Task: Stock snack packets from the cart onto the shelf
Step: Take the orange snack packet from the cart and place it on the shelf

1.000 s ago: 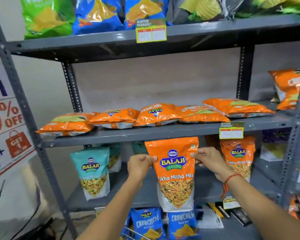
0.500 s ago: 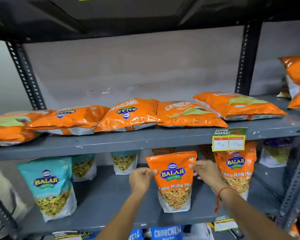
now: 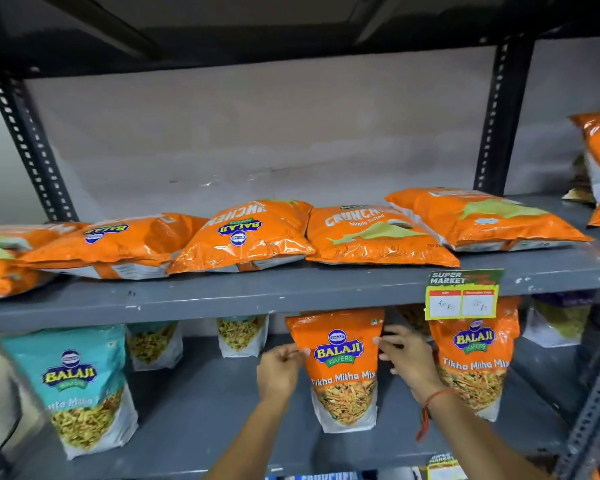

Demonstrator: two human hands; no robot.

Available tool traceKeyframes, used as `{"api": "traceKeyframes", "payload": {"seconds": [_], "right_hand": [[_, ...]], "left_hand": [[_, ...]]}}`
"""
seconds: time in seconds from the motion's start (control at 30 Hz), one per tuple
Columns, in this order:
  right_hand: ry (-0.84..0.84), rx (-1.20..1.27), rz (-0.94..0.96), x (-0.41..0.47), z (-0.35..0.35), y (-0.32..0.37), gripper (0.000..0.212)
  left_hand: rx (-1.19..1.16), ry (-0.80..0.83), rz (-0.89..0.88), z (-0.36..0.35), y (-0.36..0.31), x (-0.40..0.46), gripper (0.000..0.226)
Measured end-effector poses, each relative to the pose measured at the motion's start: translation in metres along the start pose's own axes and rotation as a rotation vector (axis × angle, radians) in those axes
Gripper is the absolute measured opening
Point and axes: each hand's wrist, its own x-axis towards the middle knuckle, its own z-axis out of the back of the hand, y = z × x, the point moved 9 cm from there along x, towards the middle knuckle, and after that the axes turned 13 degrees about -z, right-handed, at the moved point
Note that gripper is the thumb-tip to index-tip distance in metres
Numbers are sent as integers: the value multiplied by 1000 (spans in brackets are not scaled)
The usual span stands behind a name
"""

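Note:
An orange Balaji Tikha Mitha Mix packet [image 3: 342, 368] stands upright on the lower grey shelf [image 3: 201, 420]. My left hand [image 3: 279, 370] pinches the packet's left edge near the top. My right hand [image 3: 407, 362] touches its right edge with the fingers spread, a red thread on the wrist. A second orange packet of the same kind [image 3: 473, 358] stands just to the right. The cart is not in view.
Several flat orange Crunchem bags [image 3: 243, 237] lie on the middle shelf [image 3: 291, 292], which carries a yellow price tag [image 3: 463, 297]. Teal Balaji packets [image 3: 80, 386] stand at the lower left, with more behind. Slotted steel uprights [image 3: 589, 407] frame the shelf's sides.
The packet has gone from held in front of the rack to standing on the lower shelf. Both hands followed it in, the right fingers have spread, and the view has moved closer.

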Motion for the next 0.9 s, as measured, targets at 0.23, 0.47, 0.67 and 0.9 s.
{"api": "traceKeyframes", "payload": {"seconds": [0.23, 0.47, 0.67, 0.9], "right_hand": [[-22, 357, 39, -81, -52, 31, 27], [380, 231, 142, -217, -212, 75, 23], [821, -75, 125, -345, -372, 20, 28], [1202, -784, 135, -431, -476, -159, 11]], "left_hand": [[-165, -248, -48, 112, -25, -45, 9], [-209, -614, -114, 326, -31, -133, 7], [-56, -935, 100, 503, 55, -268, 16], [279, -665, 808, 526, 240, -444, 32]]}}
